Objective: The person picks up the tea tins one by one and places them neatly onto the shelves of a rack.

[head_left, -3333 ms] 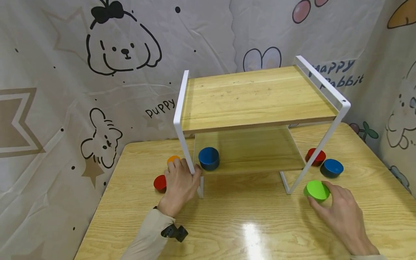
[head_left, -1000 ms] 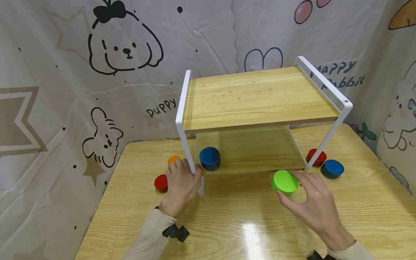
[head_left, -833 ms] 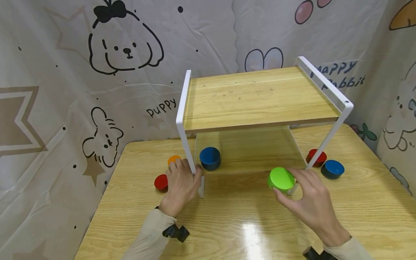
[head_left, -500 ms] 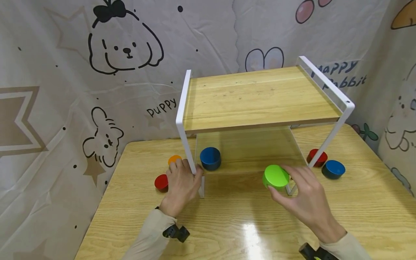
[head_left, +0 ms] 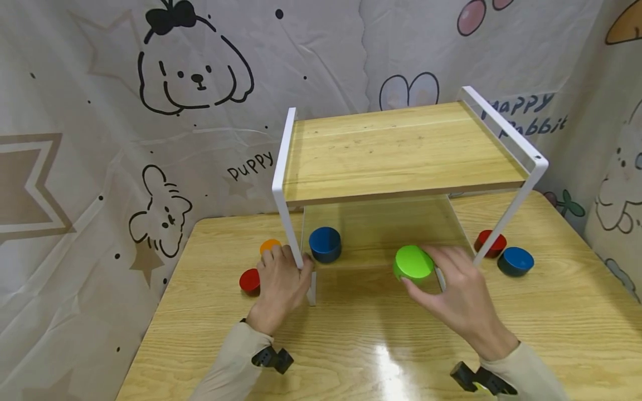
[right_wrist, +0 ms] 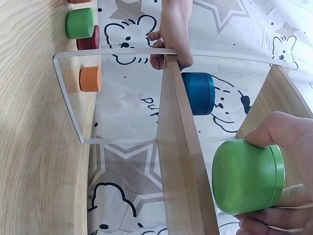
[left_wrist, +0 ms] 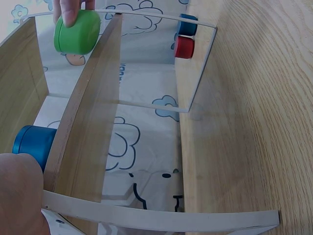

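My right hand [head_left: 463, 292] pinches a round green tin [head_left: 413, 263] between thumb and fingers, at the front edge of the lower shelf board, toward its right end. In the right wrist view the green tin [right_wrist: 247, 177] shows its lid seam and hangs close beside that board [right_wrist: 188, 147]. My left hand [head_left: 282, 284] grips the left white leg [head_left: 290, 236] of the two-tier wooden shelf. Close to its thumb, a blue tin [head_left: 325, 245] stands on the lower board's left end. From the left wrist, my left hand [left_wrist: 20, 193] shows only partly.
Left of the shelf stand an orange tin [head_left: 270, 245] and a red tin [head_left: 249, 282], partly behind my left hand; another green tin [right_wrist: 79, 23] shows there from the right wrist. Right of it are a red tin [head_left: 490, 243] and a blue tin [head_left: 515, 261]. The upper board [head_left: 401, 153] overhangs the lower.
My right hand has carried the green tin left from the tabletop right of the shelf and up to the lower board's front edge. My left hand has stayed on the leg.
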Tool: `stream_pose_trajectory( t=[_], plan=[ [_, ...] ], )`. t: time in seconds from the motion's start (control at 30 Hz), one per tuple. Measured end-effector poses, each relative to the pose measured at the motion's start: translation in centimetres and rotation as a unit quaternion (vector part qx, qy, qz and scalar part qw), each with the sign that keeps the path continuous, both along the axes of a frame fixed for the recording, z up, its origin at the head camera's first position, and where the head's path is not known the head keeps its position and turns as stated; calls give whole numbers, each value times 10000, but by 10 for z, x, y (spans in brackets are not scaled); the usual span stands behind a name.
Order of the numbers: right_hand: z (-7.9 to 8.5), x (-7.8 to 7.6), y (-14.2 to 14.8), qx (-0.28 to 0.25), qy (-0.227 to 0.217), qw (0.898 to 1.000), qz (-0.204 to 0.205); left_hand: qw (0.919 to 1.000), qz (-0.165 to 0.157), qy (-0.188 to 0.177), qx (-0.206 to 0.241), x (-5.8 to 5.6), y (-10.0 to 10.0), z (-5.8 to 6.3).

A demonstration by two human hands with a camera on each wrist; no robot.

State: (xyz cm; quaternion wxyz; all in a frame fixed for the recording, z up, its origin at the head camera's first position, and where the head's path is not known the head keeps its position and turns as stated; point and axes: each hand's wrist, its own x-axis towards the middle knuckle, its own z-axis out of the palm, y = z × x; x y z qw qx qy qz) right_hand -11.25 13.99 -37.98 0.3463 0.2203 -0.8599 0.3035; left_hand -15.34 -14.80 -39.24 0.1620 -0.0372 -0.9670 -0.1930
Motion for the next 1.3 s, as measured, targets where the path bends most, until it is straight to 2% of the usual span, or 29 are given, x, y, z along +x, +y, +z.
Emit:
stream_pose_trajectory(
  t=[0.33,0.6,1.0,1.3],
  plan=[
    [-2,-8,-9,-37,17,9999,135,10000,67,-63,-5,0,0,0],
    [4,-15,-18,34,199,9997,168,9999,95,-79,6,0,1,1],
    [9,-35,-33,138,-11,9997,225,9999,67,26,-103,0,1,0],
    [8,-39,-39,126,-74,9996,242,9999,64,57,-100,-1,1,-1]
  ],
)
